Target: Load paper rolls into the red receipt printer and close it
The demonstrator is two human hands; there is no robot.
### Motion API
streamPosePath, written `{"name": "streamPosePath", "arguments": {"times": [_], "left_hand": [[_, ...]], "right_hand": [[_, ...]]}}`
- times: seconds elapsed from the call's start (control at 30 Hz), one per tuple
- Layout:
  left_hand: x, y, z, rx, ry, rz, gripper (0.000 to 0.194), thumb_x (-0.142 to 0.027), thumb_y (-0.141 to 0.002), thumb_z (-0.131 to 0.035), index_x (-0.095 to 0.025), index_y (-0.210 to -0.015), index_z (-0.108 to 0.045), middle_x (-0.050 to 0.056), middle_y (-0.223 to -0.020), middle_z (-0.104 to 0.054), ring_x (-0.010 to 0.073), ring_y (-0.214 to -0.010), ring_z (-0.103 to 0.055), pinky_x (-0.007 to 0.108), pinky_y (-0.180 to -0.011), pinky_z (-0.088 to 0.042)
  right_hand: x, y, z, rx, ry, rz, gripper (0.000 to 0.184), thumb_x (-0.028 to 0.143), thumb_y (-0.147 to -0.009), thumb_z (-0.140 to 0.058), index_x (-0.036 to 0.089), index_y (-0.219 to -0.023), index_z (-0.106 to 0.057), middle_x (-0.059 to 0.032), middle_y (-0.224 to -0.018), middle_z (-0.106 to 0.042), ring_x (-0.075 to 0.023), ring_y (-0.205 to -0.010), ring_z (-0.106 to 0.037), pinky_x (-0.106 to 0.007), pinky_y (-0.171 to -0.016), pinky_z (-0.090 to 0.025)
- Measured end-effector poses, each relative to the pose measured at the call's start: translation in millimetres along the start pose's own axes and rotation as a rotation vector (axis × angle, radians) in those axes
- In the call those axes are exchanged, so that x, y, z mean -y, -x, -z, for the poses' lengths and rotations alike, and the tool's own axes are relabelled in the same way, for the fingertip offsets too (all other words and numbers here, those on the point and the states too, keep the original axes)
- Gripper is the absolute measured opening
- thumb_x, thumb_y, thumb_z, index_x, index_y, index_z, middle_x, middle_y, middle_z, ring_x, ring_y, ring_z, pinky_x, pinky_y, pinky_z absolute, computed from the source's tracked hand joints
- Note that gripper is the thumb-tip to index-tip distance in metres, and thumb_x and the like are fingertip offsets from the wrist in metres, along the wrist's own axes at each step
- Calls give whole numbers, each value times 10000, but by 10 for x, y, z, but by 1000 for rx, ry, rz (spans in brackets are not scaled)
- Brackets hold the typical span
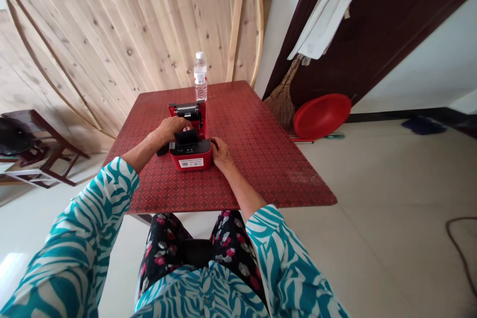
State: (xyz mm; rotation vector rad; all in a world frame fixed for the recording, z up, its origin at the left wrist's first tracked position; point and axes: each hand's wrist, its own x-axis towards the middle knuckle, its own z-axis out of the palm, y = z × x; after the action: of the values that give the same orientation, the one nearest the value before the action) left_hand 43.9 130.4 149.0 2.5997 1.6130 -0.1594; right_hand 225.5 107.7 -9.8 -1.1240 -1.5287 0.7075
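Note:
A small red printer (190, 153) with its lid (187, 110) flipped open toward the far side sits on the red patterned table (261, 149). My left hand (172, 127) reaches over the printer's open top, fingers resting on a black part inside it. My right hand (220, 153) presses against the printer's right side, steadying it. A white label with codes shows on the printer's near face. A small dark object (162, 149) lies on the table just left of the printer, partly hidden by my left wrist.
A clear water bottle (200, 76) stands behind the printer. Wooden round boards (122, 25) lean on the far wall. A wooden stool (40, 146) is at left. A broom (282, 100) and red basin (321, 115) rest by the dark door at right. A cable (460, 248) lies on the floor.

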Motion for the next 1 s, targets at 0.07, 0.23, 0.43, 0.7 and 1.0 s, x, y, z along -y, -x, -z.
{"name": "streamPosePath", "arguments": {"times": [0.07,0.23,0.43,0.7,1.0], "left_hand": [[-36,-17,-32,22,-39,19,357,-213,-812,-591,-241,-1145,-715,71,-1097,-742,245,-1040,-675,303,-862,-486],[-37,-182,-129,114,-85,10,307,-248,-842,-566,-244,-1102,-731,83,-1113,-740,257,-1073,-670,320,-884,-490],[137,-225,-199,52,40,-155,264,-198,-795,-577,-205,-982,-763,97,-981,-766,251,-953,-701,309,-813,-511],[188,368,-241,-148,623,-159,380,-381,-909,-500,-154,-1112,-727,56,-945,-767,177,-835,-700,264,-756,-550],[60,659,-402,-389,528,-466,353,-386,-962,-481,-145,-1036,-727,138,-1103,-738,210,-1051,-682,344,-931,-528]], "right_hand": [[-2,-2,-1,3,3,2,246,272,-872,-454,224,-955,-680,-71,-1009,-727,-214,-970,-658,-394,-920,-505],[1,2,-9,-5,-6,-23,243,274,-874,-455,238,-965,-676,-52,-996,-730,-201,-955,-652,-375,-912,-500],[19,5,10,13,-7,-25,250,294,-874,-448,225,-963,-671,-73,-1022,-723,-218,-987,-649,-390,-936,-488],[-32,-17,26,-49,-77,-65,308,414,-886,-447,226,-981,-671,-71,-1032,-731,-214,-1004,-654,-396,-944,-501],[333,-818,123,-18,-264,-34,588,683,-872,-442,269,-1278,-538,-66,-1442,-541,-223,-1325,-494,-492,-1115,-403]]}}
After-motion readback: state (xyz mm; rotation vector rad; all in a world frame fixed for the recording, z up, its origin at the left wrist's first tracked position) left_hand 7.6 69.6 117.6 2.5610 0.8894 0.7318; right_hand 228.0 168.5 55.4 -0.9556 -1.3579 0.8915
